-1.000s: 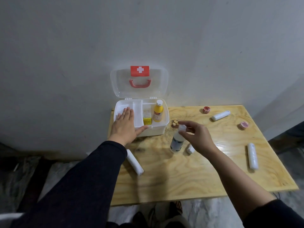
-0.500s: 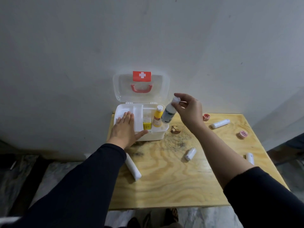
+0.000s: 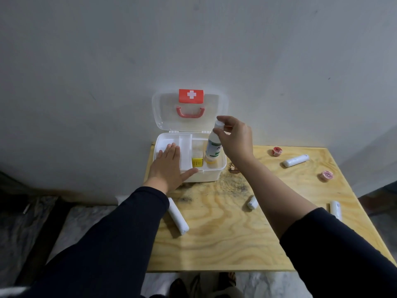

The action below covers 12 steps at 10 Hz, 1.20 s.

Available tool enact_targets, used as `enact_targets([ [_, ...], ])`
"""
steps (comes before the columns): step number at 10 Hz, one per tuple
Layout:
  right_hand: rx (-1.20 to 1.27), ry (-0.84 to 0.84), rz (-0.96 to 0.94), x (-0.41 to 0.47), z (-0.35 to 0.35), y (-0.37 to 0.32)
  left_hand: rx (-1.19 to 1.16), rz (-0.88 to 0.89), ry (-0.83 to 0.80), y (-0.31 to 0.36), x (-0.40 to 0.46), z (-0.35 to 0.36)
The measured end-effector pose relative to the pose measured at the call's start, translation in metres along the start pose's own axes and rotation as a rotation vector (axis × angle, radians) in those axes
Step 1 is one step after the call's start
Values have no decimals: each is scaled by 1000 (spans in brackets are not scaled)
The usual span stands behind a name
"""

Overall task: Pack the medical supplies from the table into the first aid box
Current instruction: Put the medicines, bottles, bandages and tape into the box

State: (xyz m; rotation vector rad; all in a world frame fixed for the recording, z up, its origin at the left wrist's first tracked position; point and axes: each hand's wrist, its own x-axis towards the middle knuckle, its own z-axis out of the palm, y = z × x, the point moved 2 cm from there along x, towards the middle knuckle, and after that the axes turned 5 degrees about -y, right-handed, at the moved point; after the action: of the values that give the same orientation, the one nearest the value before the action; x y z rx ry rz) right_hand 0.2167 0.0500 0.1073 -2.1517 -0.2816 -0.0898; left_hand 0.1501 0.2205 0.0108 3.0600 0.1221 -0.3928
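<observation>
- Right hand (image 3: pixel 235 140): fingertips pinch the white cap of the clear bottle (image 3: pixel 213 145), holding it upright over the right compartment of the first aid box (image 3: pixel 206 176).
- Left hand (image 3: pixel 168 166): fingers flat and spread, grasping nothing, pressed on the box's left tray.
- Box at the table's (image 3: pixel 225 244) far left corner, lid raised.
- Bandage rolls (image 3: pixel 178 216) loose on the table.

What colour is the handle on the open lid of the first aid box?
Red-pink; the handle shows best in the head view.
</observation>
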Motion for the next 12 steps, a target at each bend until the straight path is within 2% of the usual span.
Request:
enact_targets([
  [2, -39, -65, 127, -13, 21, 37, -32, -25, -16, 1, 0, -1],
  [4, -167, -126, 110, -18, 33, 49, -29, -19, -19, 1, 1, -1],
  [6, -143, -172, 69, -18, 27, 48, -44, -10, -48, -1, 2, -2],
  [7, -114, -126, 94, -14, 7, 54, -12, -21, -86, 3, 1, -15],
  [8, -171, -94, 165, -10, -23, 67, -3, 23, -13, 21, 6, -43],
  [9, -290, -129, 225, -7, -56, 89, 3, 174, 130, 56, 20, -80],
  [10, -364, -167, 343, -13, -91, 116, 26, 326, 137, 99, 31, -101],
  [12, -503, -138, 614, -55, -170, 189, -5, 405, -131, 181, 49, -83],
])
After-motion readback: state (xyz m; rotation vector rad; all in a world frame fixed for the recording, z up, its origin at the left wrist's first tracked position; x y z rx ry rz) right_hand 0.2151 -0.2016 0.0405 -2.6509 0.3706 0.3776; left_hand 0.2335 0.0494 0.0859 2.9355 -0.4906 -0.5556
